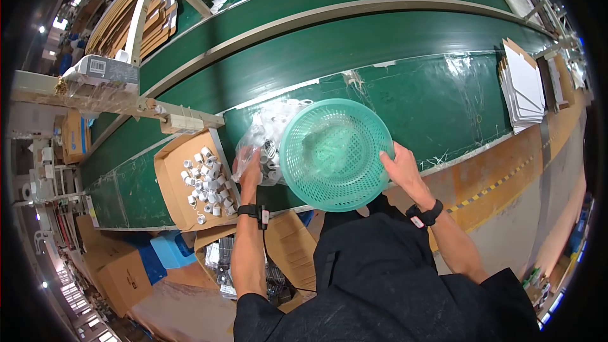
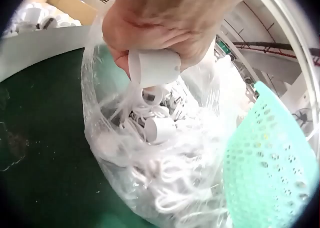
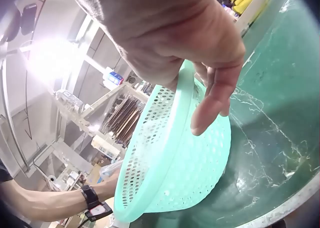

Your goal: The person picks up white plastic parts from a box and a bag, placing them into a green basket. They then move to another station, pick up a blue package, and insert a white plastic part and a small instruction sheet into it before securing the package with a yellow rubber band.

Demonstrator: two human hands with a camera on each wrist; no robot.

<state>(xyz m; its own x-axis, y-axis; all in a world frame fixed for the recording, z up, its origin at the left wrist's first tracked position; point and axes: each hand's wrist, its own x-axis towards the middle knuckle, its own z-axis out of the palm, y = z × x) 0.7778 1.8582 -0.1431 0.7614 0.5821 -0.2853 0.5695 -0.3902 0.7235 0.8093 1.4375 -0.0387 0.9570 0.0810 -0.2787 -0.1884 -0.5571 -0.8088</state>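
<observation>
My left hand (image 1: 250,168) holds a short white plastic cylinder (image 2: 156,67) at the mouth of a clear plastic bag (image 2: 120,160). Inside the bag lie coiled white cables (image 2: 172,200) and another white cylinder (image 2: 159,130). To the right of the bag, a round mint-green perforated basket (image 1: 316,199) is tilted, its opening turned up toward me. My right hand (image 1: 403,168) grips the basket's right rim, thumb on the inner side and fingers around the outside. In the head view the basket overlaps part of the bag.
A cardboard tray (image 1: 168,180) of white cylinders stands left of my left arm. Below it, an open carton (image 1: 294,240) contains several dark wrapped items. White flat boxes (image 1: 522,88) stand at the bench's right end. A metal rail (image 1: 304,22) runs along the green bench (image 1: 437,88).
</observation>
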